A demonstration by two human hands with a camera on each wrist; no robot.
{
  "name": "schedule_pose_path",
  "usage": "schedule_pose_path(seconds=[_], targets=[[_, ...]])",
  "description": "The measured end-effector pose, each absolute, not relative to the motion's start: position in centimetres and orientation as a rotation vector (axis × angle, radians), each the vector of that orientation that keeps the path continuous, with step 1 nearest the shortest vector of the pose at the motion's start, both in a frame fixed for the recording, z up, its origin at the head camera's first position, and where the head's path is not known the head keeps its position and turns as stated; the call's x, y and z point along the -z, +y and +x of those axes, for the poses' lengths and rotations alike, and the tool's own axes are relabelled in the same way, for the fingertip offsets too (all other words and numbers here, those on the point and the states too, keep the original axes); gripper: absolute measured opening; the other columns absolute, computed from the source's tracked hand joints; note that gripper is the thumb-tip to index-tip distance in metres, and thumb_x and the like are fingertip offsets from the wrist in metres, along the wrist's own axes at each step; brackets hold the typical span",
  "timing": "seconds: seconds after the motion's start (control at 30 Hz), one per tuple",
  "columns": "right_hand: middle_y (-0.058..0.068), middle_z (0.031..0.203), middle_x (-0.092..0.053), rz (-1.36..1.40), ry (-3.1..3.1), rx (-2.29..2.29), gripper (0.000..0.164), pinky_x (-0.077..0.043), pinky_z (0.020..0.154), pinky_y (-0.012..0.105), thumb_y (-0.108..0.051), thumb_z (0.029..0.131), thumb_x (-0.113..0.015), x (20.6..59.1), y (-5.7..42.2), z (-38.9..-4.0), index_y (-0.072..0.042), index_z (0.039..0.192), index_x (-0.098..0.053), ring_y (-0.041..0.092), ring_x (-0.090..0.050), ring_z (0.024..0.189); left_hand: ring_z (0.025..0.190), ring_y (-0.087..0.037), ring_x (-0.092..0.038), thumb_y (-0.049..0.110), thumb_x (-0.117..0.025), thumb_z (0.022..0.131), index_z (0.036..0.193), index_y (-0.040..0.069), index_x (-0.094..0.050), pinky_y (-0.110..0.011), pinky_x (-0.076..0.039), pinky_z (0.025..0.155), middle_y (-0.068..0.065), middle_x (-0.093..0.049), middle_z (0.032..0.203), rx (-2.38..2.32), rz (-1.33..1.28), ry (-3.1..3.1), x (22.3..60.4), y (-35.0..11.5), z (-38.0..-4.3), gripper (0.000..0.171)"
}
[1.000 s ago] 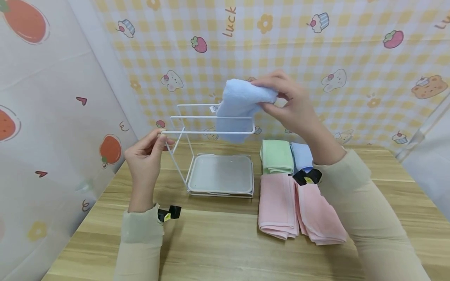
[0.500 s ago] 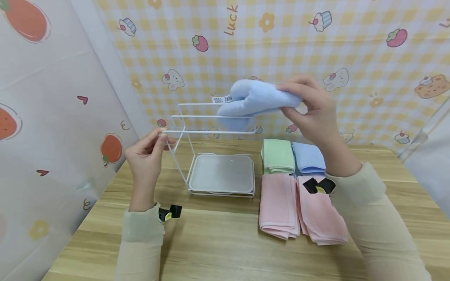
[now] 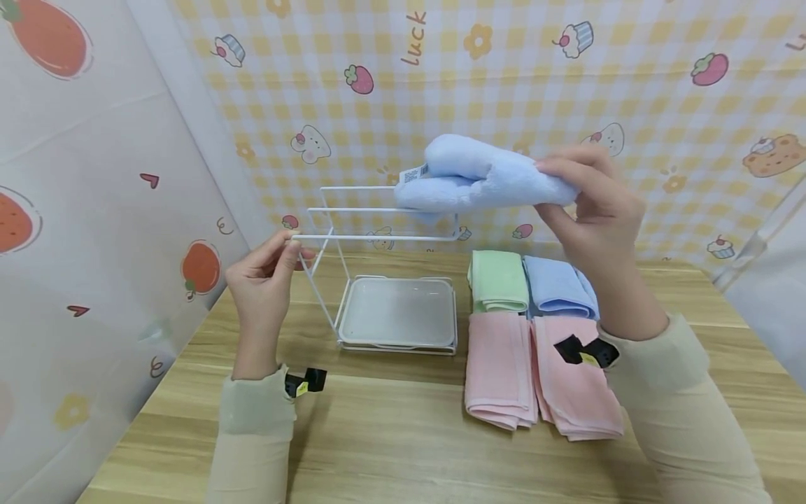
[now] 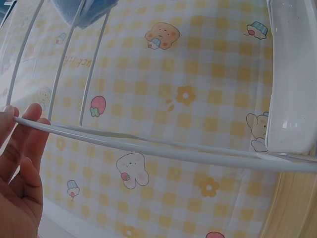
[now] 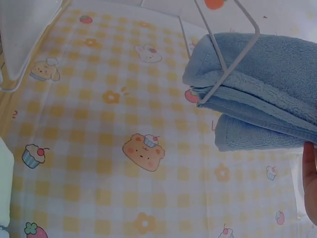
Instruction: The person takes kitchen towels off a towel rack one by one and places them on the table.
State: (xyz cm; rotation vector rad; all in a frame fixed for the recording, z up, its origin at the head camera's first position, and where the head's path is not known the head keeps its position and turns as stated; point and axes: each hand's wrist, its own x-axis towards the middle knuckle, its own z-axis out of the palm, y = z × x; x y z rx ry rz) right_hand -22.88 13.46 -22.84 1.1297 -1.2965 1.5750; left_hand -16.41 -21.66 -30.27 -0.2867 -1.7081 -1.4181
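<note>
My left hand point(image 3: 261, 276) pinches the upper left corner of a white wire rack point(image 3: 378, 239) that has several horizontal bars above a tray. My right hand point(image 3: 595, 203) grips the right end of a folded light blue towel point(image 3: 497, 175). The towel's left part lies over the rack's bars near their right ends, a white label point(image 3: 413, 173) sticking out from it. In the right wrist view the towel point(image 5: 267, 84) shows folded layers around the bar ends, with a thumb point(image 5: 310, 183) under its edge. In the left wrist view my left fingers point(image 4: 22, 144) curl at the rack's corner.
A whitish tray point(image 3: 398, 311) sits in the rack's base. To its right lie a folded green towel point(image 3: 499, 280), a folded blue towel point(image 3: 559, 287) and two pink towels point(image 3: 500, 367) on the wooden table point(image 3: 378, 434). A patterned cloth point(image 3: 504, 84) hangs behind.
My right hand has moved right with the light blue towel, and the towel's hanging end has been drawn up from below the bars. My left hand has stayed at the rack's corner.
</note>
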Motion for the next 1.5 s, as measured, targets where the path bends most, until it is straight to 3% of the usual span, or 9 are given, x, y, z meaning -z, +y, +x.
schedule_pose_path(seconds=[0.37,0.67,0.97,1.1,1.23,1.5], targets=[[0.015,0.095,-0.064,0.940,-1.108,-1.644,0.022,-0.054,0.082,0.022,0.010,0.073,-0.079,22.2,14.8,-21.4,0.018,0.089,-0.066,0.023,-0.060,0.093,0.063,-0.002,-0.070,-0.001,-0.069,0.091,0.108,-0.010,-0.072,-0.016,-0.059,0.065,0.015,-0.074,0.075,1.444,-0.272,-1.708,30.1,-21.5,-16.3,0.020],[0.016,0.093,-0.063,0.882,-1.070,-1.714,0.022,-0.055,0.078,0.021,0.016,0.070,-0.075,22.2,17.0,-20.7,0.020,0.089,-0.064,0.022,-0.060,0.087,0.063,-0.004,-0.071,-0.002,-0.070,0.089,0.107,-0.009,-0.073,-0.015,-0.058,0.064,0.009,-0.075,0.074,1.509,-0.268,-1.680,30.1,-21.6,-16.3,0.020],[0.018,0.093,-0.065,0.967,-1.139,-1.740,0.020,-0.055,0.077,0.019,0.024,0.071,-0.066,23.3,19.3,-20.6,0.022,0.091,-0.064,0.021,-0.060,0.084,0.062,-0.004,-0.071,-0.005,-0.069,0.089,0.106,-0.010,-0.073,-0.017,-0.059,0.064,0.013,-0.075,0.074,1.444,-0.289,-1.719,29.9,-21.7,-16.3,0.018],[0.017,0.098,-0.068,1.060,-1.262,-1.761,0.023,-0.057,0.080,0.018,0.024,0.075,-0.065,24.5,20.7,-20.7,0.021,0.097,-0.064,0.020,-0.061,0.089,0.064,-0.002,-0.071,-0.001,-0.070,0.090,0.108,-0.011,-0.072,-0.017,-0.059,0.065,0.015,-0.074,0.075,1.437,-0.302,-1.724,30.0,-21.7,-16.4,0.021],[0.013,0.108,-0.067,1.082,-1.450,-1.784,0.033,-0.058,0.077,0.016,0.023,0.080,-0.060,26.6,22.7,-20.9,0.023,0.113,-0.056,0.018,-0.063,0.093,0.063,-0.002,-0.070,0.000,-0.070,0.090,0.108,-0.012,-0.071,-0.016,-0.059,0.064,0.016,-0.074,0.075,1.432,-0.306,-1.718,30.0,-21.6,-16.5,0.022],[0.011,0.105,-0.056,1.048,-1.674,-1.835,0.042,-0.055,0.062,0.015,0.023,0.089,-0.044,29.4,25.6,-20.9,0.016,0.130,-0.037,0.014,-0.060,0.081,0.064,-0.001,-0.070,0.000,-0.069,0.091,0.110,-0.011,-0.071,-0.015,-0.058,0.064,0.017,-0.074,0.075,1.433,-0.279,-1.720,30.1,-21.6,-16.4,0.023]])
